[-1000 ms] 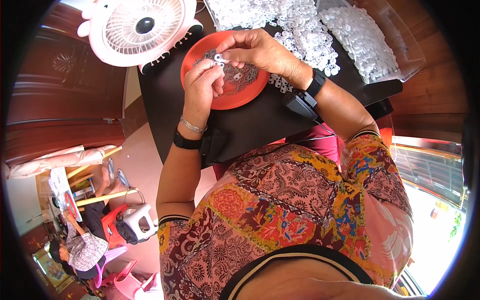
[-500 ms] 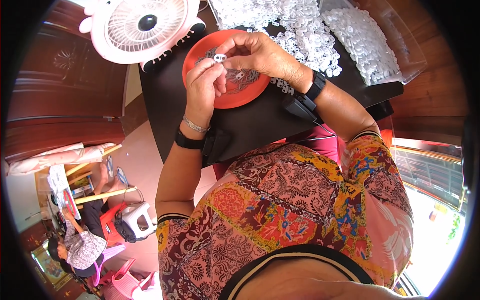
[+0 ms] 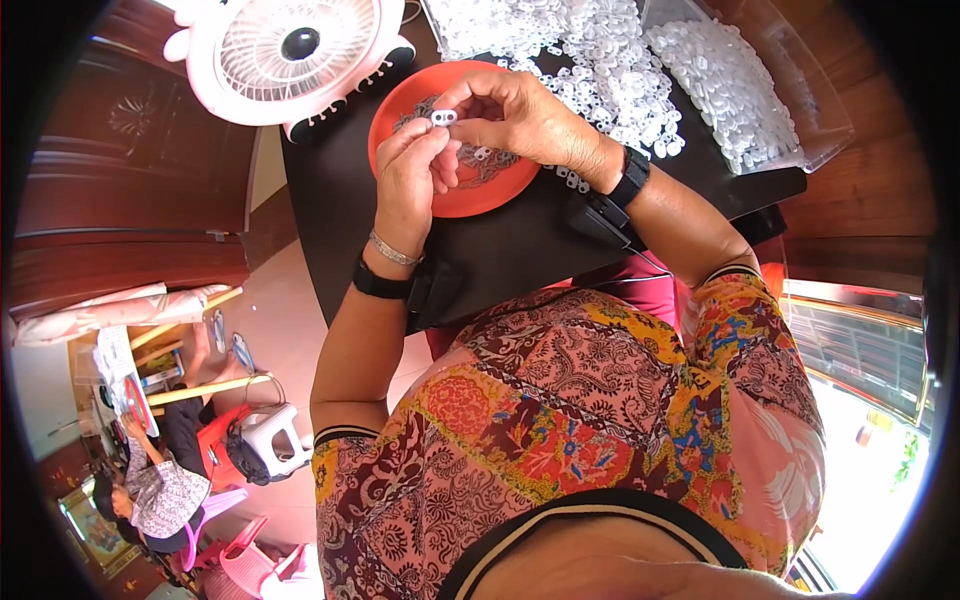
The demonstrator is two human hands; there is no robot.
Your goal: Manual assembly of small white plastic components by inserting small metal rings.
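Observation:
A small white oval plastic piece with two dark holes [image 3: 445, 118] is held above a round orange-red bowl [image 3: 512, 192]. My left hand [image 3: 408, 178] pinches it from below between thumb and fingertips. From the right, my right hand [image 3: 540, 122] closes its thumb and forefinger on the piece's edge; whether anything thin is also between them is hidden. Inside the bowl lies a tangle of grey cord-like or chain-like strands [image 3: 482, 172], with a few white bits among them. Both hands partly cover the bowl.
A white-pink fan [image 3: 300, 45] stands at the table's far left. Many loose white pieces [image 3: 630, 95] are heaped on the black table [image 3: 500, 255], beside a clear bin of more [image 3: 725, 90]. Another person [image 3: 170, 495] sits low at the left, near a white stool [image 3: 270, 440].
The white piece has turned slightly between my fingertips. Both hands keep nearly the same place over the bowl, and the whole view has shifted a little.

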